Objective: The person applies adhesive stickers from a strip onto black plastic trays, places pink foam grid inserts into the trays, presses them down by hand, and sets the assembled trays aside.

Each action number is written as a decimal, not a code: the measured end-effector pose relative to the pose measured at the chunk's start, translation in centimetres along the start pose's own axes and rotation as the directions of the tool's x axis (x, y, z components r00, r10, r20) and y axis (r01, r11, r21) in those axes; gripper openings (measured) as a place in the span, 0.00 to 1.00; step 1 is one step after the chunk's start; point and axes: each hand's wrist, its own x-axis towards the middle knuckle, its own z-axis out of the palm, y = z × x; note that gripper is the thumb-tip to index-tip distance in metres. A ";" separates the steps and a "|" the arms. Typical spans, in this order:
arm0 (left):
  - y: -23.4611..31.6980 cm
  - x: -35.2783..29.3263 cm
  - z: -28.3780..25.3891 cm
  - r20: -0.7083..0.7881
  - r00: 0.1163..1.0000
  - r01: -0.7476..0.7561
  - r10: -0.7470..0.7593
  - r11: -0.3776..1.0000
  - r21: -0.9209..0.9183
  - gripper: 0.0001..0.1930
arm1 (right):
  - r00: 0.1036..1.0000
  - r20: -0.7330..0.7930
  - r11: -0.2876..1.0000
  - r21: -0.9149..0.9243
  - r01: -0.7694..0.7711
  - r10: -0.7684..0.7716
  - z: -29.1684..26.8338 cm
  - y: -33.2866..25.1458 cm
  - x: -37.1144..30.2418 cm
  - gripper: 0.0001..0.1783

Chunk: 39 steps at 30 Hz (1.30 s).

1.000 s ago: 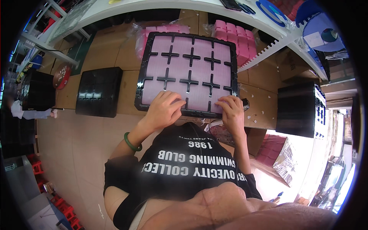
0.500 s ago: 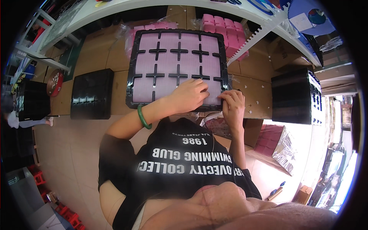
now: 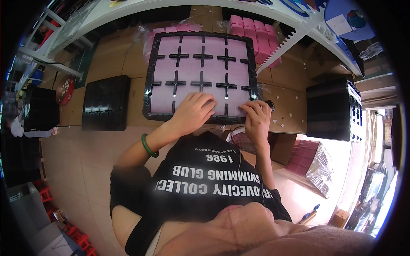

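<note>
A black plastic tray (image 3: 149,81) with cross-shaped dividers lies in front of me, its compartments showing a lilac, finely striped surface (image 3: 188,68). My left hand (image 3: 195,113), with a green bangle (image 3: 149,146) on its wrist, rests over the near middle of the tray. Its fingers are bent and drawn together, their tips against the lilac surface near a divider. At the near right corner my right hand (image 3: 257,117) is closed, its fingertips over the tray's rim. Whatever either hand pinches is hidden by the fingers.
Pink foam blocks (image 3: 256,36) stand behind the tray, below a white shelf (image 3: 179,10). A black case (image 3: 106,102) lies to the left; stacked black trays (image 3: 329,109) stand right. Brown cardboard (image 3: 282,100) covers the table. A plastic-wrapped pink bundle (image 3: 309,160) sits lower right.
My left hand has moved left along the near side of the tray, from the right-hand compartments toward the middle. My right hand stays at the near right corner, its fingers slightly shifted.
</note>
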 end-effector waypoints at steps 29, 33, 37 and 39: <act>-9.9 -3.8 -7.2 -0.283 0.928 0.299 -0.243 0.938 0.177 0.09 | 0.994 -0.032 0.984 0.140 0.108 -0.105 1.0 3.0 7.6 0.14; -16.1 -0.5 -5.6 -0.213 0.962 0.223 -0.172 0.944 0.244 0.11 | 0.990 -0.024 0.989 0.057 0.139 -0.138 4.2 6.0 13.5 0.15; -19.3 2.2 -4.1 -0.074 0.956 0.294 -0.285 0.920 0.257 0.12 | 0.992 0.101 0.991 -0.103 0.088 -0.078 6.8 8.3 16.2 0.16; -20.6 3.2 -4.2 -0.033 0.937 0.340 -0.348 0.885 0.318 0.14 | 0.993 0.101 0.986 -0.145 0.080 -0.066 7.2 9.5 17.2 0.17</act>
